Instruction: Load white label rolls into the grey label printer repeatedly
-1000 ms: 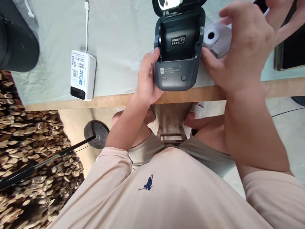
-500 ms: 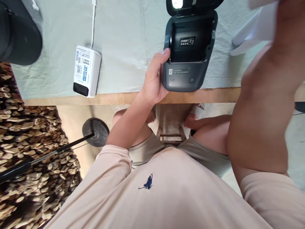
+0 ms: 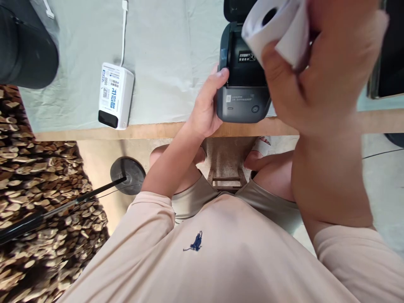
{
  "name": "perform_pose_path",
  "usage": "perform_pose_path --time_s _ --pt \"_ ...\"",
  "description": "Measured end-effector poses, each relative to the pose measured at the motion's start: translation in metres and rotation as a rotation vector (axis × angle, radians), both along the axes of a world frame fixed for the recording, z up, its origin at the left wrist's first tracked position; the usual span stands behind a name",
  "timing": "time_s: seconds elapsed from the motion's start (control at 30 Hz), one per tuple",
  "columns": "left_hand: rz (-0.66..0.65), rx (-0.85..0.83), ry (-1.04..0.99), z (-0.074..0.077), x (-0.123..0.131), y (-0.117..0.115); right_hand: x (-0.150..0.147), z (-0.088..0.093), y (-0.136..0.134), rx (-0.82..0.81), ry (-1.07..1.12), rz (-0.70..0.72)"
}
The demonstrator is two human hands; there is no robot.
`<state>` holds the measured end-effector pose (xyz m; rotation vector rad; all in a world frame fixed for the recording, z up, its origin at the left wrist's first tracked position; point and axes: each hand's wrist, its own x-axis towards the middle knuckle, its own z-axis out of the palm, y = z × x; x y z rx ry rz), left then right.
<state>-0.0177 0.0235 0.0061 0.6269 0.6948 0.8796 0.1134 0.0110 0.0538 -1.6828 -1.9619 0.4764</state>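
Note:
A dark grey label printer (image 3: 242, 101) stands at the table's near edge with its lid up and its paper bay showing. My left hand (image 3: 206, 105) is wrapped round the printer's left side, thumb on its upper corner. My right hand (image 3: 322, 71) is raised above the printer's right half, fingers closed on a white paper roll (image 3: 277, 27) whose hollow core faces the camera. The roll and hand hide much of the open bay.
A white charger box (image 3: 114, 95) with a white cable (image 3: 123, 29) lies on the pale green cloth (image 3: 164, 63) to the left. A black object (image 3: 27, 46) sits at the far left, a dark item (image 3: 389, 59) at the right edge. The wooden table edge (image 3: 142, 130) runs below.
My right hand picked the paper roll up from the table right of the printer, lifted it out of view, then brought it over the open printer. My left hand kept hold of the printer.

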Motion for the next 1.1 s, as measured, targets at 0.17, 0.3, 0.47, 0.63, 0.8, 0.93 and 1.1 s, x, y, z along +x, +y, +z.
perform_pose_path --time_s 0.17,0.3,0.47,0.63,0.8,0.93,1.1 --pt "0.034 -0.101 0.015 0.003 0.003 0.0 0.004 0.001 -0.004 0.076 -0.236 -0.012" --pt "0.055 -0.163 0.02 0.004 0.007 -0.003 0.001 0.0 -0.001 0.046 -0.237 -0.009" --pt "0.036 -0.117 0.007 0.003 0.006 -0.004 -0.001 -0.005 0.0 0.027 -0.23 -0.031" --pt "-0.005 0.042 0.057 0.003 0.005 -0.002 0.004 -0.013 0.001 0.024 -0.244 -0.043" --pt "-0.03 0.039 0.077 0.003 0.004 -0.003 0.008 -0.014 0.0 0.075 -0.198 -0.024" --pt "-0.014 0.059 0.017 -0.001 0.003 -0.005 0.005 -0.012 -0.005 0.138 -0.113 -0.056" --pt "-0.005 -0.029 0.003 -0.004 0.003 -0.004 0.01 -0.02 -0.003 0.203 -0.111 -0.032"
